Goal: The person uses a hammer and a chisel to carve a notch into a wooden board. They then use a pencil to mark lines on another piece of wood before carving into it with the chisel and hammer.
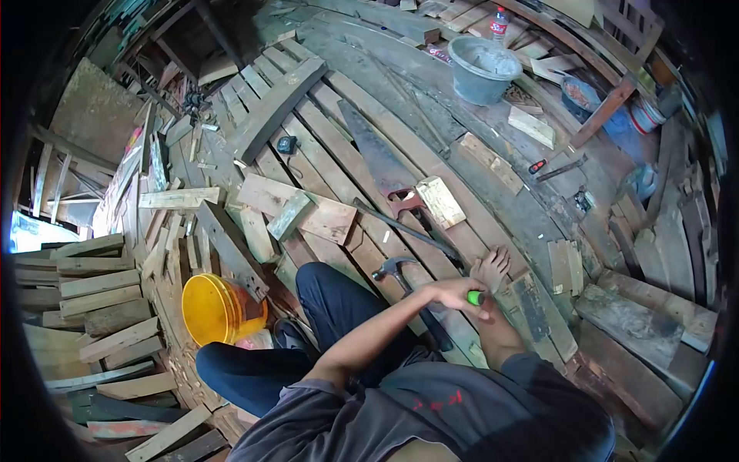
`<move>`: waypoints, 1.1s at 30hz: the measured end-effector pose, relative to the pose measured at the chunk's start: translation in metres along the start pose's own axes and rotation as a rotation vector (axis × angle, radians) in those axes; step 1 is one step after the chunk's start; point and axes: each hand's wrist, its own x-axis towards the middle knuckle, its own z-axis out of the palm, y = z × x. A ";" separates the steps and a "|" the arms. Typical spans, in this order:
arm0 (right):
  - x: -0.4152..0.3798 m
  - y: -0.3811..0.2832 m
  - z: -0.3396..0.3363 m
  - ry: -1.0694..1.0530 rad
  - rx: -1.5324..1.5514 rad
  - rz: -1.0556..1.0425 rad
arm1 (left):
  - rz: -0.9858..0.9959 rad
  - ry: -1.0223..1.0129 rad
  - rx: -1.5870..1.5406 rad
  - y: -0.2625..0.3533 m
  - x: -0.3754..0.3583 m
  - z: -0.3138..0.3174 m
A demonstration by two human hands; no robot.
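My left hand (454, 294), at the end of the arm coming from the left, is closed around a small bright green object (475, 297). It crosses over my right wrist. Beyond that wrist, my right hand (491, 269) rests on the planks with its fingers spread and nothing in them. A claw hammer (394, 267) lies left of my hands, its handle partly beneath my left forearm. Farther up are a dark curved metal bar (400, 225), a hand saw (369, 145) with a reddish handle and a pale wood block (440, 202) beside that handle.
A yellow bucket (209, 309) stands beside my legs. Stacked wood pieces (108, 296) fill the left side. On the slatted boards lie a thick beam (281, 109) and a tape measure (286, 144). A grey basin (483, 77) and a bottle (499, 27) stand at the upper right.
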 end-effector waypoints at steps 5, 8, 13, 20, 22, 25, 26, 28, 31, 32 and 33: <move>-0.002 0.005 0.019 0.084 -0.006 -0.032 | -0.115 0.154 0.146 -0.018 0.005 0.016; 0.008 0.006 0.007 -0.162 -0.005 0.108 | -0.162 0.305 0.208 -0.011 -0.009 0.020; 0.060 0.029 0.004 -0.049 -0.086 0.064 | -0.182 0.391 0.350 -0.046 0.008 0.038; 0.074 0.025 0.024 -0.196 -0.051 0.227 | -0.402 0.378 0.492 -0.080 0.009 0.055; 0.069 0.033 0.043 -0.097 -0.084 0.220 | -0.551 0.283 0.652 -0.072 0.008 0.050; 0.079 0.025 0.012 -0.168 -0.034 0.231 | -0.591 0.288 0.777 -0.068 0.012 0.044; 0.076 0.025 0.011 -0.119 -0.006 0.224 | -0.549 0.298 0.814 -0.060 0.016 0.037; 0.081 0.026 0.013 -0.059 0.012 0.212 | -0.472 0.354 0.881 -0.055 0.026 0.017; 0.081 0.029 0.015 -0.077 0.015 0.203 | -0.479 0.338 0.653 -0.046 0.065 -0.041; 0.081 0.030 0.013 -0.104 0.032 0.200 | -0.302 0.430 0.687 -0.047 0.085 -0.060; 0.082 0.030 0.010 -0.127 0.050 0.200 | -0.308 0.455 0.692 -0.061 0.109 -0.078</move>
